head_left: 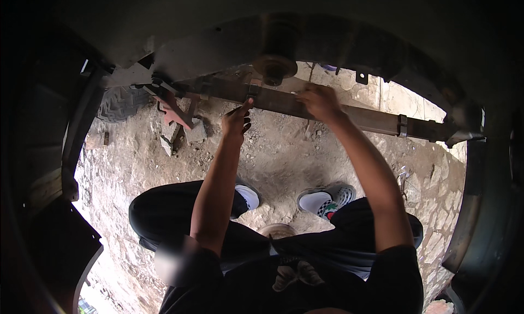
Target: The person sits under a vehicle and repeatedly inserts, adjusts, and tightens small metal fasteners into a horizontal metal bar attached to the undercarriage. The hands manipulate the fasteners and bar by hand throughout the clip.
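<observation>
Above my hands a long dark metal bar [369,117], like a leaf spring, runs crosswise with metal clamps along it. My left hand [238,117] is raised to its lower edge, one fingertip at a clamp [252,88]; the other fingers are curled, and what they hold, if anything, is hard to make out. My right hand [322,103] is at the bar further right, fingers bent and pinched around something small that I cannot make out. A round rusty metal mount [274,68] hangs just above, between and beyond my hands.
A dark vehicle underbody [349,38] arches overhead, with dark panels at both sides. At the left lie a treaded tyre [117,109], a red metal stand [174,112] and broken blocks [195,131]. My legs and shoes rest on the dusty, stony ground [278,156].
</observation>
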{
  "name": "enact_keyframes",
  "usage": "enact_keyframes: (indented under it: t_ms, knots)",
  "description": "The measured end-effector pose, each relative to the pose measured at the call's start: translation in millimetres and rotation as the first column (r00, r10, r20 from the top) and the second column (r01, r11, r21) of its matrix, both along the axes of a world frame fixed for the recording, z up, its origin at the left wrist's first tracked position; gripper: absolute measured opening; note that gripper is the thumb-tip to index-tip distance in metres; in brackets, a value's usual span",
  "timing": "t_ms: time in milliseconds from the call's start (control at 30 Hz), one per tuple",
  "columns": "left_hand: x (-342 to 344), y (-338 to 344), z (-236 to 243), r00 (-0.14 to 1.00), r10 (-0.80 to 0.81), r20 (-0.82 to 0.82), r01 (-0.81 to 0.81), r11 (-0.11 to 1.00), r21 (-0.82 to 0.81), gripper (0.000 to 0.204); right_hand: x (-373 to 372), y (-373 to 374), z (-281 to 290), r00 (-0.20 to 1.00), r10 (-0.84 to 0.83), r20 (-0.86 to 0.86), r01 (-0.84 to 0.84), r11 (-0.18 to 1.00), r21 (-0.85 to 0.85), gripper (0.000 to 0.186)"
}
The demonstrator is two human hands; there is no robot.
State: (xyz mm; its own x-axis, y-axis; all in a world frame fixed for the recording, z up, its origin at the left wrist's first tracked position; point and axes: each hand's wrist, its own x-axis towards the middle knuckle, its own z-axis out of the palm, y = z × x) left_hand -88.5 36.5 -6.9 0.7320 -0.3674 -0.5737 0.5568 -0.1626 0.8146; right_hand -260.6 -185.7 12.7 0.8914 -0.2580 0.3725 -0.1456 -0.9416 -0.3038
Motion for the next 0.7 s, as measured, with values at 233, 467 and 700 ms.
enact_keyframes:
  t_ms: [233, 467, 700]
  knots:
    - [13.4, 4.9, 3.1, 0.993, -0.086, 0.077, 0.08, 0.994, 0.072, 0.046, 36.7, 15.0, 12.5, 0.999, 0.023, -0.023, -0.022, 0.999, 0.033, 0.015]
    - [14.2, 12.3, 0.4, 0.992, -0.128, 0.02, 0.127, 0.99, 0.064, 0.05, -44.5, -16.8, 19.8, 0.986, -0.033, -0.163, 0.032, 0.999, -0.012, 0.018]
    - [14.3, 1.7, 7.3, 0.976, -0.198, 0.092, 0.19, 0.978, 0.087, 0.048, 55.8, 19.4, 0.5, 0.998, 0.034, -0.049, -0.032, 0.998, 0.047, 0.016]
